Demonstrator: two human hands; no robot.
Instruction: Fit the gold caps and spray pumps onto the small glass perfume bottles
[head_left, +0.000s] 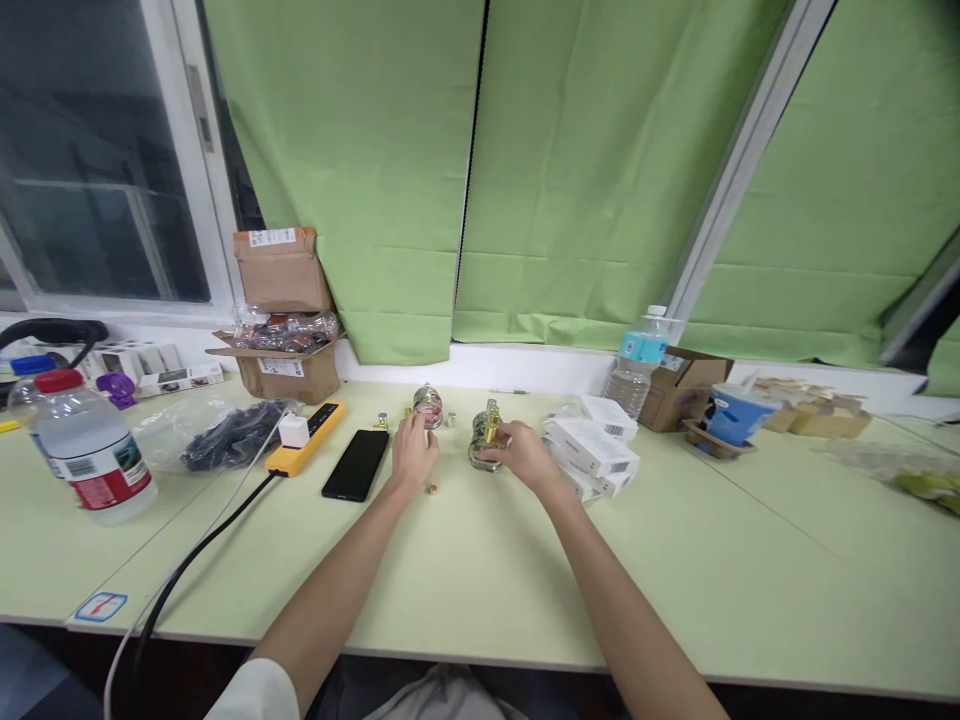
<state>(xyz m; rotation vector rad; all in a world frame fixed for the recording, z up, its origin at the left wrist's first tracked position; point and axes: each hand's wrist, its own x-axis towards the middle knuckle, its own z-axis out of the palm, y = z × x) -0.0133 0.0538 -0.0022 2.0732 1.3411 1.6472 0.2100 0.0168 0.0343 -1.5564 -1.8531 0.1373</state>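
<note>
My left hand (413,451) reaches forward on the pale green table (480,560), its fingers curled at the base of a small clear glass bottle (428,404). My right hand (523,456) grips a second clear glass piece with a gold fitting (488,432). Small gold and silver caps lie around them: one (382,421) to the left, one (451,419) between the bottles, one (432,489) beside my left wrist.
A black phone (355,464) and a yellow power strip (305,438) with a white plug lie left of my hands. White boxes (592,447) are stacked to the right. Water bottles (86,445) (637,362), cardboard boxes (283,310) and a blue cup (735,414) stand around.
</note>
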